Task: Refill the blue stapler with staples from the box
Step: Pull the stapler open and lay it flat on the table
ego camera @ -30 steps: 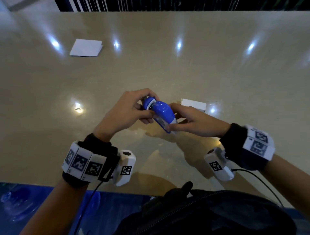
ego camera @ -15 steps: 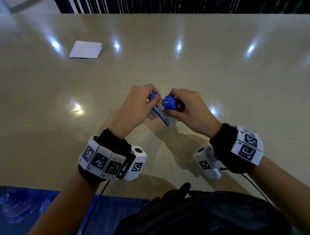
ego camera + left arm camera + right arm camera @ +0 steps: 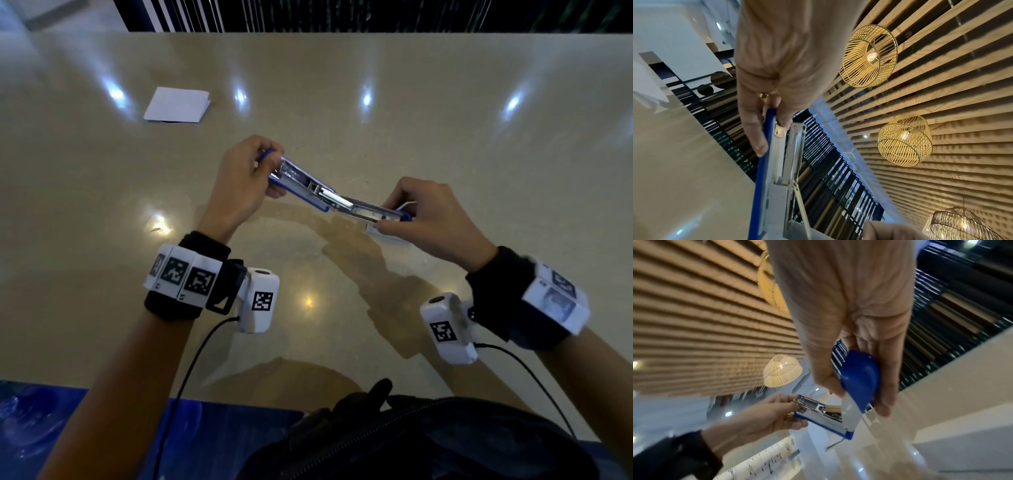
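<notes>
**Both hands hold the blue stapler swung open above the surface**

Left hand [image 3: 239,185] grips one end of the blue stapler [image 3: 329,198], fingers and thumb curled round the blue base and the metal staple channel; the left wrist view shows a finger lying along the blue edge and the thumb tip against the metal near the channel's end. Right hand [image 3: 435,219] grips the other end, its fingers wrapped round the rounded blue top cover, which the right wrist view shows held between thumb and fingers.

Between the hands, the stapler is folded out nearly flat, its two halves joined at the hinge in the middle, with the bright metal insides facing up. It is held in the air above the beige glossy surface [image 3: 445,120], roughly at the centre of the head view, and its shadow falls on the surface below it.

Just under the right hand's fingers a small white edge shows, probably the staple box [image 3: 385,232], though most of it is hidden. A folded white sheet of paper [image 3: 176,104] lies well apart at the far left of the surface. Each wrist carries a black band with printed markers and a white camera unit.
</notes>
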A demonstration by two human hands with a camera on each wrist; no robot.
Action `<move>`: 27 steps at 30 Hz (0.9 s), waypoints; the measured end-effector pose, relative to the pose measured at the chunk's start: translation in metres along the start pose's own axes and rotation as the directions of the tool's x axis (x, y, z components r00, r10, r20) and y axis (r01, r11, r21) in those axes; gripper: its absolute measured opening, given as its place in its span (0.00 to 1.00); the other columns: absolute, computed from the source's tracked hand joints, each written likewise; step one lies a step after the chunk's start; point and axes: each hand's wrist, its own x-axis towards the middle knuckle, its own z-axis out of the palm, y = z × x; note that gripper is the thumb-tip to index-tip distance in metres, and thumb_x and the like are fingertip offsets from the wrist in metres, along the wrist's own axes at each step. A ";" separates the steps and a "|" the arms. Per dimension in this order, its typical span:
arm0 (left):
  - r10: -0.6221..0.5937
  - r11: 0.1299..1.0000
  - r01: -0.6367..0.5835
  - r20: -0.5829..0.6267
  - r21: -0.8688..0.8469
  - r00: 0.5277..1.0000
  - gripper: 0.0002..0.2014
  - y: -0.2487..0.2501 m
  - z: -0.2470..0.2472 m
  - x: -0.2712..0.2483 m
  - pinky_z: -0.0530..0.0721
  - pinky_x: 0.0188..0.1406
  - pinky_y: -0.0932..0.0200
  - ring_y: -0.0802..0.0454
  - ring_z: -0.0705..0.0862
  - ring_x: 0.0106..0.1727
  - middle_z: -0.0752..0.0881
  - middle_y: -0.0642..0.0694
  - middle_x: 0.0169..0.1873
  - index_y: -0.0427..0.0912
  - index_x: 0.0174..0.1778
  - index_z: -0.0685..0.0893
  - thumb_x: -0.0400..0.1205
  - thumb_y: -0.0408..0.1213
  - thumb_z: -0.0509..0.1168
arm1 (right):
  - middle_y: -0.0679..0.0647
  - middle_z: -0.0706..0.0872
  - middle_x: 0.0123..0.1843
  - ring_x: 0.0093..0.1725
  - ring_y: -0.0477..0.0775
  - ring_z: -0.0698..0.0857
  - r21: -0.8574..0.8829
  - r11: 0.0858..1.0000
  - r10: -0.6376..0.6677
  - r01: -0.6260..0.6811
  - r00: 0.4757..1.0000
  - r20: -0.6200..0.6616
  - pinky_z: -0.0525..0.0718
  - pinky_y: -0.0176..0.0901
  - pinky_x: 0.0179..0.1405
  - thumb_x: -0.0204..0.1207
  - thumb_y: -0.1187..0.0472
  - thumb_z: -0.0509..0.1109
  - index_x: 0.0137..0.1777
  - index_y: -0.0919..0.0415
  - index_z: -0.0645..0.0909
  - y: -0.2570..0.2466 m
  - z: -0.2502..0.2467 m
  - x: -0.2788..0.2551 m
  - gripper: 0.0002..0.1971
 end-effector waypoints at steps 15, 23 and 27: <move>-0.054 0.990 0.073 0.150 -0.123 0.987 0.11 0.005 0.008 0.023 0.82 0.22 0.69 0.62 0.82 0.20 0.84 0.43 0.31 0.36 0.53 0.81 0.89 0.35 0.54 | 0.73 0.87 0.50 0.49 0.68 0.86 0.197 0.961 0.057 -0.194 0.837 0.544 0.86 0.52 0.57 0.65 0.77 0.78 0.62 0.66 0.78 0.014 -0.005 0.001 0.25; -0.372 0.877 0.406 0.170 -0.259 0.913 0.08 -0.008 0.006 0.013 0.86 0.23 0.71 0.61 0.84 0.18 0.81 0.40 0.35 0.32 0.56 0.77 0.88 0.30 0.55 | 0.52 0.81 0.50 0.46 0.53 0.80 -0.032 0.999 -0.012 0.022 0.953 0.303 0.78 0.41 0.43 0.76 0.59 0.73 0.60 0.58 0.81 0.026 -0.006 0.020 0.14; -0.420 0.826 0.521 0.380 -0.215 0.824 0.08 -0.009 -0.005 -0.002 0.90 0.33 0.68 0.58 0.90 0.27 0.84 0.38 0.40 0.30 0.58 0.77 0.86 0.26 0.57 | 0.58 0.71 0.60 0.63 0.63 0.68 -0.503 0.864 0.029 0.021 0.995 0.091 0.63 0.51 0.54 0.73 0.51 0.74 0.61 0.48 0.84 0.024 -0.027 0.049 0.15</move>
